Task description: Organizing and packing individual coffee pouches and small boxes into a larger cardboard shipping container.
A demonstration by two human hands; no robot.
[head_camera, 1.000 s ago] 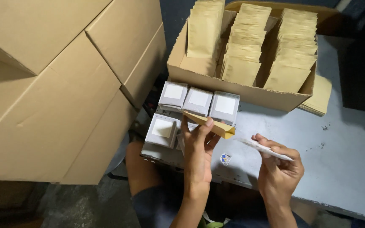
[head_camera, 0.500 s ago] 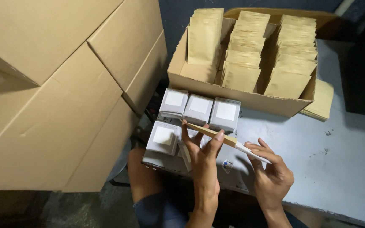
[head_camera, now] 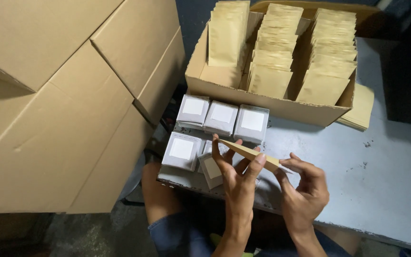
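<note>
I look down from the head camera. Largest in view is a stack of big plain brown cardboard cartons (head_camera: 63,95), filling the left half of the scene and standing beside the counter. Next is the grey metal counter (head_camera: 381,176), running from the centre to the right edge. At its far side sits an open brown cardboard box (head_camera: 262,102) packed with three upright rows of flat tan paper pouches (head_camera: 274,62). A short loose pile of the same tan pouches (head_camera: 360,107) lies just beside the box's right end.

In front of the box, near the counter's left edge, I see a cluster of small white square packets with pale labels (head_camera: 222,116), three in a back row and more in a front row, touching one another.

Closest to me are my hands, held over the counter's near edge. My left hand (head_camera: 236,173) pinches a flat tan paper pouch (head_camera: 250,153) seen almost edge-on, fingers behind it and thumb in front, just above the front row of white packets. My right hand (head_camera: 305,190) meets the pouch's right end, thumb and forefinger closed on that tip, the other fingers loosely curled. The pouch is level between both hands, tilting slightly down to the right.
</note>
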